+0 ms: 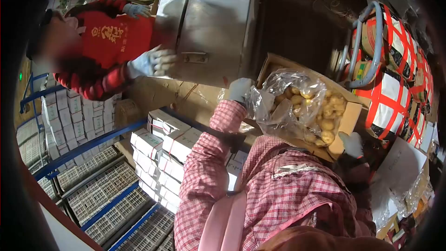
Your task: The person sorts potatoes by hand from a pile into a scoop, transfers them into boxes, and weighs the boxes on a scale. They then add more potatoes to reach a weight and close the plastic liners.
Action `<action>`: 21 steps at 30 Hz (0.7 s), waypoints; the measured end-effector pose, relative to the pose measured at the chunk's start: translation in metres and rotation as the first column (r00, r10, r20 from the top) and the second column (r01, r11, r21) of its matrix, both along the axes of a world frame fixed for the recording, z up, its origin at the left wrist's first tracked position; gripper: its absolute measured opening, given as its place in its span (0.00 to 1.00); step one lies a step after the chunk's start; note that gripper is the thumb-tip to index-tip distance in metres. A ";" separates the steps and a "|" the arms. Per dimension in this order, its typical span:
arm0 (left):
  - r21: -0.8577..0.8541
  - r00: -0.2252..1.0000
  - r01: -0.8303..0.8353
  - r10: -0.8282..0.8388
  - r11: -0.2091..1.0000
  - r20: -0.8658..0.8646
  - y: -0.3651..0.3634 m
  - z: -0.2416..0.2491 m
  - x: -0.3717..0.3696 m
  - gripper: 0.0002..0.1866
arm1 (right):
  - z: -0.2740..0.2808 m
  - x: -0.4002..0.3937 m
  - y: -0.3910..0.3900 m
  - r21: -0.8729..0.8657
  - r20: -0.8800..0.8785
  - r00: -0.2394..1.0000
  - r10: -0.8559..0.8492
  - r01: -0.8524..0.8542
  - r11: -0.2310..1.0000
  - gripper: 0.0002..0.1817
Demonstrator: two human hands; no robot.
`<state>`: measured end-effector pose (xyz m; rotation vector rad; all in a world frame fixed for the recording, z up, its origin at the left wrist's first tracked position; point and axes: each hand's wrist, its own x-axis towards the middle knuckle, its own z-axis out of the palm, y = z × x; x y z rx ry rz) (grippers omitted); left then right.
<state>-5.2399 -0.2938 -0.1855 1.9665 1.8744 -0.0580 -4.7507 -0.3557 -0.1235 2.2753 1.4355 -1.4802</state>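
Note:
An open cardboard box [349, 123] is in front of my body, tilted in the view. It holds many round yellow-brown potatoes [328, 124], partly covered by a crumpled clear plastic liner [278, 111]. My left hand [240, 89], in a pale glove, is closed at the box's left end, beside the plastic; its fingertips are partly hidden. My right hand [351, 144], also gloved, is closed on the box's near right corner, with the fingers partly out of sight.
A metal-topped table [213, 37] stands ahead. Across it, a co-worker in a red apron [109, 37] has gloved hands over the table. White cartons [174, 139] are stacked at left by blue rails. Red-strapped bundles [392, 95] on a metal-framed cart stand at right.

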 end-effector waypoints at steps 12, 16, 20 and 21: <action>0.254 0.977 0.102 -0.049 0.962 -0.206 0.145 0.219 -0.103 0.08 | 0.127 -0.057 0.128 0.326 -0.365 0.931 0.012 0.116 0.938 0.20; 0.205 0.945 -0.015 0.080 0.979 -0.316 0.188 0.234 -0.179 0.11 | 0.142 -0.101 0.195 0.332 -0.371 0.907 0.200 -0.072 0.941 0.20; 0.109 0.893 -0.162 0.192 0.981 -0.407 0.226 0.237 -0.236 0.14 | 0.134 -0.159 0.255 0.428 -0.220 0.903 0.369 -0.251 0.868 0.30; 0.087 0.880 -0.193 0.212 0.977 -0.425 0.233 0.235 -0.245 0.15 | 0.124 -0.172 0.271 0.471 -0.151 0.893 0.423 -0.312 0.825 0.28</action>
